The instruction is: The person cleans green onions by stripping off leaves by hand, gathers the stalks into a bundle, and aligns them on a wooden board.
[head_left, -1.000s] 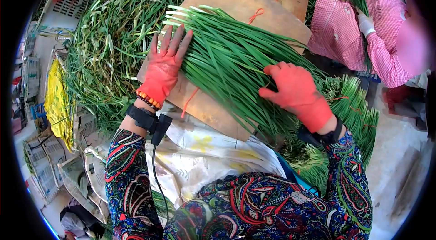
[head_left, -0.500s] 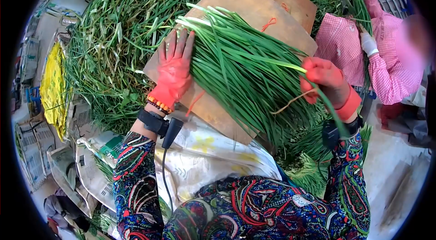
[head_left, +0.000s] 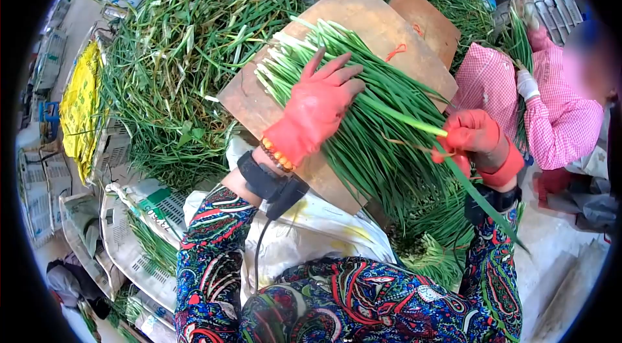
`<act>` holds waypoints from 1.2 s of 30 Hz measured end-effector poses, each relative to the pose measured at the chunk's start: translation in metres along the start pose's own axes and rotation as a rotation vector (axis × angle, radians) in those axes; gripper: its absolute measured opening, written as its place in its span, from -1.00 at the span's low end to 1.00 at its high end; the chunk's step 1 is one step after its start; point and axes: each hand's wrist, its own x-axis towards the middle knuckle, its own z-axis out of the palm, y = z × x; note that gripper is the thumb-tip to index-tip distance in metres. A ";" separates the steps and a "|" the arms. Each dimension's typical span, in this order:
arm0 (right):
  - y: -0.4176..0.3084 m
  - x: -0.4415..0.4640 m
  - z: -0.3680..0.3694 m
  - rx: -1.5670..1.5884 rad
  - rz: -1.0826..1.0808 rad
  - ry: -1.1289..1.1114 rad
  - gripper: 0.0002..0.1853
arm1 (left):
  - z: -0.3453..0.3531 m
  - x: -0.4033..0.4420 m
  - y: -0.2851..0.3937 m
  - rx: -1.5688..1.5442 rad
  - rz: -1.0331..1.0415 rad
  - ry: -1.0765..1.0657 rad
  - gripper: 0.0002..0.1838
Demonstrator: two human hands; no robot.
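A thick bundle of long green stalks [head_left: 382, 129] with pale ends lies across a brown board [head_left: 350, 6]. My left hand [head_left: 319, 102], in a red glove with darkened fingertips, rests on the bundle near its pale ends, fingers spread. To the right, above the leafy ends, my right hand [head_left: 483, 145], also gloved in red, is closed on a loose green stalk [head_left: 479, 197] that hangs down past the wrist; a thin brownish strand shows beside it. A red tie [head_left: 396, 52] lies on the board behind the bundle.
A large heap of loose greens [head_left: 175, 77] fills the left. At right, a person in pink checks [head_left: 564, 119] holds some greens. A smaller board [head_left: 427, 25] lies behind mine. Tied bundles [head_left: 431, 262] sit below right. Yellow plastic [head_left: 81, 109] and crates are at far left.
My left hand has moved right, from beside the pale ends onto the bundle. My right hand, open one second ago, has closed on a stalk and moved right with it.
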 end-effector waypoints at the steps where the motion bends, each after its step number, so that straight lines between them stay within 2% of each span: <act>1: -0.005 -0.004 0.001 -0.112 0.053 0.102 -0.77 | -0.004 0.001 0.002 -0.038 -0.004 0.021 -0.60; 3: -0.010 0.000 -0.014 -0.288 0.008 0.439 -0.71 | -0.013 0.000 0.011 -0.114 -0.011 0.058 -0.61; 4: 0.010 0.015 -0.036 -0.304 -0.111 0.583 -0.62 | -0.012 -0.001 0.014 -0.210 0.018 0.067 -0.65; 7: 0.001 0.037 0.002 -0.616 -0.538 0.387 -0.37 | -0.003 -0.010 0.015 -0.633 -0.120 0.150 -0.70; 8: -0.001 0.047 0.015 -0.948 -0.495 0.362 -0.23 | -0.005 -0.007 0.020 -0.642 -0.109 0.259 -0.71; 9: -0.002 0.057 0.028 -1.279 -0.438 0.329 -0.09 | -0.008 -0.006 0.026 -0.746 -0.181 0.201 -0.72; 11: 0.025 0.093 0.046 -1.454 -0.417 0.300 0.06 | -0.015 -0.007 0.036 -0.945 -0.336 0.084 -0.73; 12: 0.046 0.112 0.048 -1.500 -0.392 0.345 0.07 | -0.019 -0.008 0.040 -0.970 -0.370 0.097 -0.78; 13: 0.058 0.125 0.050 -1.544 -0.368 0.392 0.07 | -0.027 -0.010 0.044 -1.108 -0.482 0.226 -0.78; 15: 0.057 0.127 0.051 -1.414 -0.433 0.409 -0.02 | -0.079 -0.007 0.044 -1.046 -0.582 0.337 -0.73; 16: 0.054 0.122 0.044 -1.365 -0.466 0.372 -0.05 | -0.097 -0.013 0.023 -0.841 -0.633 0.459 -0.70; 17: 0.050 0.114 0.034 -1.312 -0.489 0.337 -0.08 | -0.124 -0.008 0.015 -0.483 -0.703 0.439 -0.60; 18: 0.043 0.101 0.022 -1.232 -0.614 0.374 -0.24 | -0.145 -0.026 -0.025 -0.234 -0.712 0.320 -0.58; 19: 0.025 0.083 0.014 -0.958 -0.559 0.343 -0.38 | -0.153 -0.039 -0.058 0.153 -0.655 0.330 -0.37; 20: 0.028 0.081 -0.006 -0.847 -0.630 0.365 -0.48 | -0.162 -0.062 -0.090 0.501 -0.462 0.209 -0.16; 21: 0.015 0.061 -0.002 -0.566 -0.545 0.417 -0.52 | -0.163 -0.070 -0.087 0.569 -0.567 0.081 -0.07; 23: 0.013 0.049 -0.021 -0.396 -0.525 0.366 -0.59 | -0.136 -0.066 -0.064 0.658 -0.300 -0.168 0.00; 24: 0.016 0.042 -0.016 -0.571 -0.593 0.351 -0.60 | -0.107 -0.064 -0.048 0.808 -0.323 -0.310 0.01; 25: 0.015 0.044 -0.004 -0.757 -0.669 0.323 -0.61 | -0.081 -0.063 -0.038 0.796 -0.298 -0.346 -0.04; 27: 0.025 0.070 0.022 -1.204 -0.895 0.223 -0.63 | -0.035 -0.061 -0.041 0.631 -0.225 -0.262 -0.17; 28: 0.036 0.094 0.040 -1.308 -1.065 0.064 -0.63 | -0.023 -0.054 -0.043 0.581 -0.209 -0.220 -0.20; 30: 0.069 0.140 0.060 -1.364 -1.401 -0.001 -0.72 | -0.006 -0.039 -0.041 0.457 -0.172 -0.138 -0.22; 33: 0.054 0.147 0.043 -2.001 -0.980 -0.284 -0.76 | 0.000 -0.030 -0.044 0.516 -0.038 -0.231 -0.23; 35: 0.048 0.148 0.013 -1.708 -0.988 -0.326 -0.77 | -0.002 -0.031 -0.040 0.541 -0.036 -0.283 -0.23; 36: 0.048 0.147 0.003 -1.625 -0.921 -0.304 -0.77 | -0.001 -0.034 -0.038 0.543 -0.023 -0.285 -0.21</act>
